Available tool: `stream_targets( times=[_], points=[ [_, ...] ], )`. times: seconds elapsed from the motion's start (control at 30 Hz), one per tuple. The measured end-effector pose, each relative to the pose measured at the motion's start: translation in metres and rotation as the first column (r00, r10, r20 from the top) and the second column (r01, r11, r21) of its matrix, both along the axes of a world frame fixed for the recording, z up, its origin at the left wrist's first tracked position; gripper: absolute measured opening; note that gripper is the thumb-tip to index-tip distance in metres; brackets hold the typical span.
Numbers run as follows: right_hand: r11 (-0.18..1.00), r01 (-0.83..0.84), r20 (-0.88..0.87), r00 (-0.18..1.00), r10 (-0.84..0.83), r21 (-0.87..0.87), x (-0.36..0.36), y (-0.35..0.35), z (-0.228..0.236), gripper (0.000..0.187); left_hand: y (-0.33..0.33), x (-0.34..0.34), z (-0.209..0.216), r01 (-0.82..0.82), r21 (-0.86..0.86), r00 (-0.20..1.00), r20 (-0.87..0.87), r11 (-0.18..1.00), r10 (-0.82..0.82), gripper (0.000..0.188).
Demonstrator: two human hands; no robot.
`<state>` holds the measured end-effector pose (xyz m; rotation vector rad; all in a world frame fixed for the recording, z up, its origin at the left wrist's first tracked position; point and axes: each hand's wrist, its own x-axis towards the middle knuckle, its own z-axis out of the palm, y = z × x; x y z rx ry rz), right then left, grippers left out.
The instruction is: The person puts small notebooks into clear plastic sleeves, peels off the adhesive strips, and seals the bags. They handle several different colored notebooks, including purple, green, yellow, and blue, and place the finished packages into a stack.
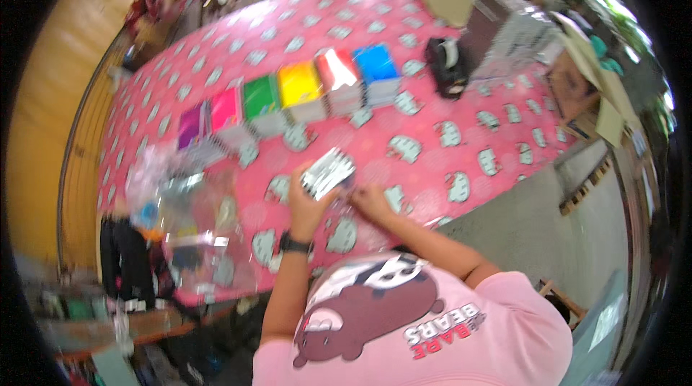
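Note:
My left hand (305,203), with a black watch on its wrist, is closed round a small shiny pack (328,172) with a glossy, light-reflecting face. Just right of the pack, my right hand (370,203) has its fingers pinched together; what they hold is too blurred to make out. Both hands are above a table with a pink patterned cover (360,137). Beyond them runs a slanting row of coloured stacks: purple (193,125), pink (226,109), green (261,98), yellow (299,83), red (337,70) and blue (375,63).
A clear plastic bag (202,220) lies on the table at the left, beside a black cloth item (126,260). Toward the far right are a black pouch (447,72), a large plastic-wrapped stack (497,36) and an open cardboard box (573,87). A yellow wall (58,98) stands left.

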<state>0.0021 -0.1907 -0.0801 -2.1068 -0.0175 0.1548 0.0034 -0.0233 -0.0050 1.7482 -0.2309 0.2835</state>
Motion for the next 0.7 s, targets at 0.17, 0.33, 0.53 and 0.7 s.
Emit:
stream_targets(
  times=[0.17, 0.33, 0.53, 0.7],
  points=[
    [0.415, 0.362, -0.550, 0.544, 0.633, 0.835, 0.026, -0.034, 0.005, 0.057, 0.000, -0.024, 0.016, 0.073, 0.135, 0.996, 0.033, 0.988, -0.078, 0.056],
    [0.417, 0.242, -0.443, 0.745, 0.499, 0.876, 0.021, -0.039, 0.025, 0.047, -0.011, -0.050, 0.038, 0.195, 0.162, 0.971, 0.107, 0.967, -0.214, 0.057],
    [0.604, -0.328, -0.122, 0.803, 0.583, 0.727, 0.012, -0.032, 0.082, 0.090, 0.020, -0.030, -0.031, 0.156, -0.451, 0.928, -0.239, 0.879, -0.287, 0.091],
    [0.761, -0.537, 0.460, 0.814, 0.354, 0.364, 0.007, -0.014, 0.063, 0.080, 0.013, -0.031, -0.003, 0.262, -0.304, 0.945, -0.113, 0.916, -0.308, 0.102]
  ],
)
